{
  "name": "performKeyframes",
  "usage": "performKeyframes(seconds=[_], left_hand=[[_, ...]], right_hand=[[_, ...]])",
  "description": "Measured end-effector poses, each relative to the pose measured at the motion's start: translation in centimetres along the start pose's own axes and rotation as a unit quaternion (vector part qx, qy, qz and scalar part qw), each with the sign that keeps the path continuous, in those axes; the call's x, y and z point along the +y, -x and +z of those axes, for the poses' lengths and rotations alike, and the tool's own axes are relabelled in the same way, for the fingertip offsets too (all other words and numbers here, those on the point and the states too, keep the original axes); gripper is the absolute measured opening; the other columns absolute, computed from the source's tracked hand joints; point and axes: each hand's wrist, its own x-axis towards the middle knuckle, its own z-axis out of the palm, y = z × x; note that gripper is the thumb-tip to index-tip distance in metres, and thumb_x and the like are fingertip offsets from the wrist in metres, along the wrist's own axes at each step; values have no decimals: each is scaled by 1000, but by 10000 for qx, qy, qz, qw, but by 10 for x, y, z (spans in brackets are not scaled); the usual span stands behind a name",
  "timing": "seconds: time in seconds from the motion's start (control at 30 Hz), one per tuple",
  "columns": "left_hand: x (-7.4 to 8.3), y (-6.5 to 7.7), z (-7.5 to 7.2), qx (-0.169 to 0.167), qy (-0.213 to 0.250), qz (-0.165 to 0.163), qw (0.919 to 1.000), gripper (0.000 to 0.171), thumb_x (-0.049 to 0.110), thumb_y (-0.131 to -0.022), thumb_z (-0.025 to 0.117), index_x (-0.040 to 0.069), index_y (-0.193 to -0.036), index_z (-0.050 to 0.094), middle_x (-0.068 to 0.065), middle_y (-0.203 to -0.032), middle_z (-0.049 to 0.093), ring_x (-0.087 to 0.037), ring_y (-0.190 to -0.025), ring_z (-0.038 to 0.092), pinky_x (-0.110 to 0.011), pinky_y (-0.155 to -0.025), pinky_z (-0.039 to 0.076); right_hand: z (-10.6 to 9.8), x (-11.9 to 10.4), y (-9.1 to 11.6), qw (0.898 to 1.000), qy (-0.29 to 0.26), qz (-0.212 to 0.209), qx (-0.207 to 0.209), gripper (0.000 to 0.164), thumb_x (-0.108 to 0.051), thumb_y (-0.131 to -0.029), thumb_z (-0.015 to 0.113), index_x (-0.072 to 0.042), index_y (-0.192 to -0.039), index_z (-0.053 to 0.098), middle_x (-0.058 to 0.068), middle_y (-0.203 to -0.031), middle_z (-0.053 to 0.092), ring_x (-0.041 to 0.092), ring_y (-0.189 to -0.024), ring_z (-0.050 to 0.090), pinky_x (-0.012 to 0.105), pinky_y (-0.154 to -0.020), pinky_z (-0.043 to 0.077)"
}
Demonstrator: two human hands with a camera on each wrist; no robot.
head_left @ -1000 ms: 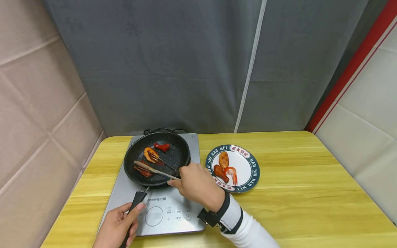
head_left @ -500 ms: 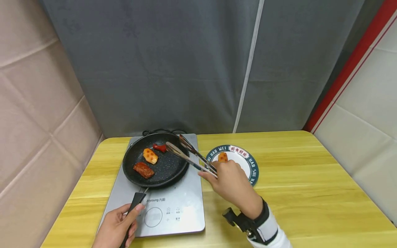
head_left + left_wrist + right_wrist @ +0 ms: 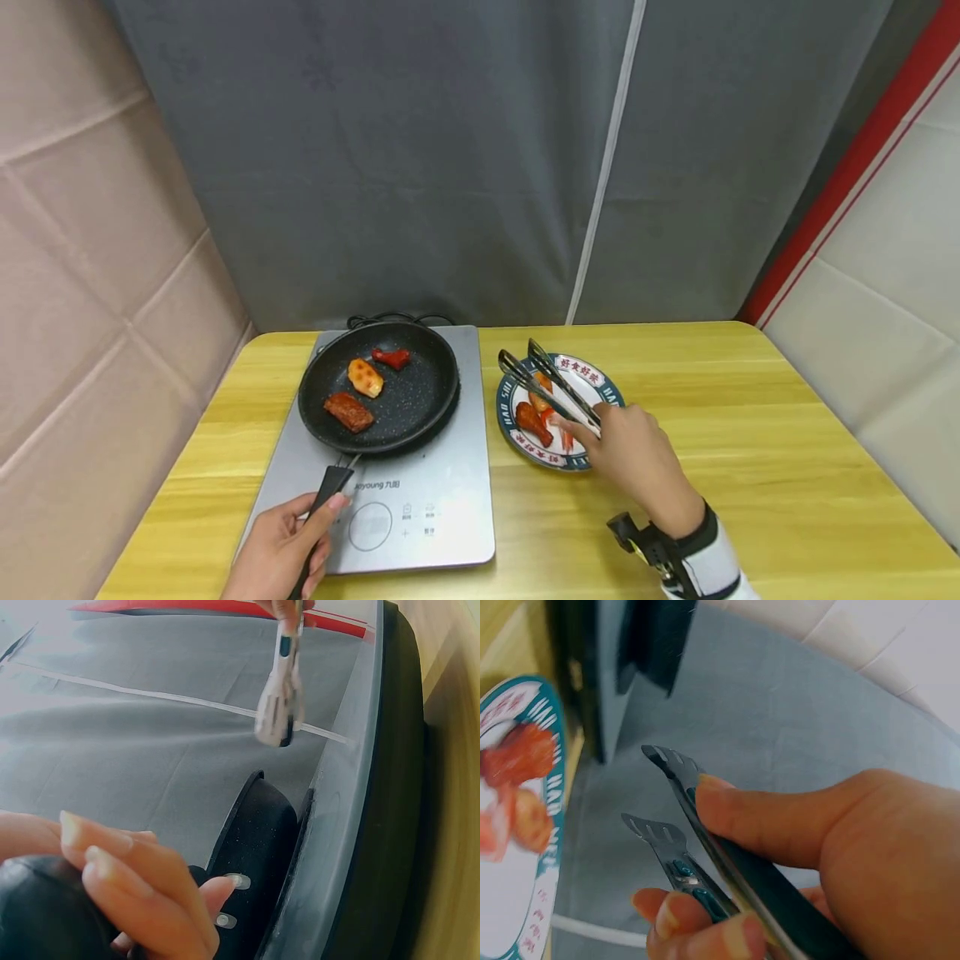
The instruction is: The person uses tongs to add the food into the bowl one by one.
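My left hand [image 3: 281, 546] grips the black handle [image 3: 332, 483] of a frying pan [image 3: 416, 408]. Inside the pan lie a brown-red slab of meat [image 3: 348, 412], a yellow piece with dark spots [image 3: 365, 377] and a red drumstick [image 3: 392, 358]. Over the plate [image 3: 504, 410], my right hand [image 3: 637, 458] holds metal tongs [image 3: 761, 881], pinched between thumb and fingers. The tong tips stand apart with nothing between them in the right wrist view. Below them on the plate are a drumstick [image 3: 531, 423], a shrimp [image 3: 566, 437] and a spotted piece partly hidden by the tongs.
The pan sits on a silver induction cooktop [image 3: 427, 550] at the left of the wooden table [image 3: 712, 400]. A black cable [image 3: 397, 315] lies behind it. A grey curtain [image 3: 412, 167] hangs along the back edge, with padded panels at both sides.
My right hand has carried the tongs rightward from inside the pan to above the plate. The yellow piece in the pan now shows its spotted side. My left hand has stayed on the handle.
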Motion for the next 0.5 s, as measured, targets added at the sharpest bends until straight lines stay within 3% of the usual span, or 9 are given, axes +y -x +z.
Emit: performKeyframes(seconds=[0.1,0.3,0.5], left_hand=[[0,0,0,14,31,-50,10000,51,46,-83,56,-4,-98,52,-5,-51,42,-16,-35,35,-33,-33,35],[0,0,1,96,132,-201,9997,51,44,-84,57,-3,-104,52,-5,-51,41,-16,-36,34,-31,-33,34],[0,0,1,102,165,-149,9997,52,44,-84,56,-3,-107,52,-5,-50,40,-16,-35,33,-31,-32,34]], right_hand=[[3,7,1,9999,105,75,-56,56,-61,-81,48,-9,-60,50,0,-47,35,14,-40,38,26,-36,28],[7,15,1,9991,137,225,-326,44,-45,-83,59,-6,-62,53,3,-49,40,15,-40,40,26,-36,29],[12,17,0,9972,130,464,-565,43,-43,-83,60,-4,-66,56,6,-52,44,16,-40,41,26,-35,29]])
